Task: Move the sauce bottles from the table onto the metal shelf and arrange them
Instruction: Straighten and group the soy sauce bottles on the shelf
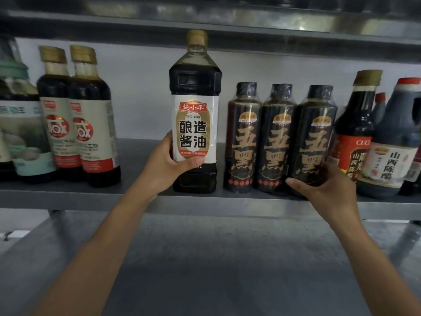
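A tall square soy sauce bottle (195,110) with a white label and gold cap stands upright on the metal shelf (68,197). My left hand (167,165) grips its lower part, thumb across the front. To its right stand three black bottles with gold lettering in a row; my right hand (328,188) holds the base of the rightmost one (315,135), fingers curled round it. The other two black bottles (243,137) (276,137) stand close beside it.
Two brown bottles with cream and red labels (77,115) and a green-capped bottle (20,124) stand at the left. At the right are a red-labelled vinegar bottle (355,133) and a jug (396,142). An upper shelf (205,30) hangs overhead. A grey table surface (205,258) lies below.
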`<move>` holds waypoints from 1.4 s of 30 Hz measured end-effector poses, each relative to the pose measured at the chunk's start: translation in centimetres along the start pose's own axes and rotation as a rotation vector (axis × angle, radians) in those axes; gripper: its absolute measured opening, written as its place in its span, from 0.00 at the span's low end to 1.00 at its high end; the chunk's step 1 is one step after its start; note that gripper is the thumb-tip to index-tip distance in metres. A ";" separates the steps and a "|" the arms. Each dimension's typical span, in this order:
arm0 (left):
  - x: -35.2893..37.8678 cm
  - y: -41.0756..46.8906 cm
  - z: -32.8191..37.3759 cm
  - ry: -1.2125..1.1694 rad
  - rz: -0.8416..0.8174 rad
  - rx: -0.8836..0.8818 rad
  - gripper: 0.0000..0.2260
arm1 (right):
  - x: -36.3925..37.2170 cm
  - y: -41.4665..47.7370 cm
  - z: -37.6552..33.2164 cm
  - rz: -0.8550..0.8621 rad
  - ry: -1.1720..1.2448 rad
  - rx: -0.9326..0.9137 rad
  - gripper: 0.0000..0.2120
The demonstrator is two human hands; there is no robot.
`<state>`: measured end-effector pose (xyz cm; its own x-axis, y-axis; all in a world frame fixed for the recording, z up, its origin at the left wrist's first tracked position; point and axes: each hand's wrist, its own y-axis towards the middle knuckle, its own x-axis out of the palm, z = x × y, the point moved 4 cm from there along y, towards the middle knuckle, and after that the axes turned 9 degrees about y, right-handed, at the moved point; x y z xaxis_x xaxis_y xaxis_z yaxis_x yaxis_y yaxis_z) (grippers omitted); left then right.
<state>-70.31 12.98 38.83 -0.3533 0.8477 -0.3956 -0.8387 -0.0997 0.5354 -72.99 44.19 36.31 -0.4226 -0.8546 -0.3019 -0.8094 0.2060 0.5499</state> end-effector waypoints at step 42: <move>-0.3 -3.1 0.4 1.582 0.115 0.911 0.08 | 12.1 -8.9 -10.7 -0.107 0.252 -0.488 0.21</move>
<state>-67.47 13.21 37.60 -0.8544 -0.4280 -0.2946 -0.5153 0.6249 0.5865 -66.53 26.94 36.08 -0.1897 -0.9584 -0.2134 -0.5342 -0.0817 0.8414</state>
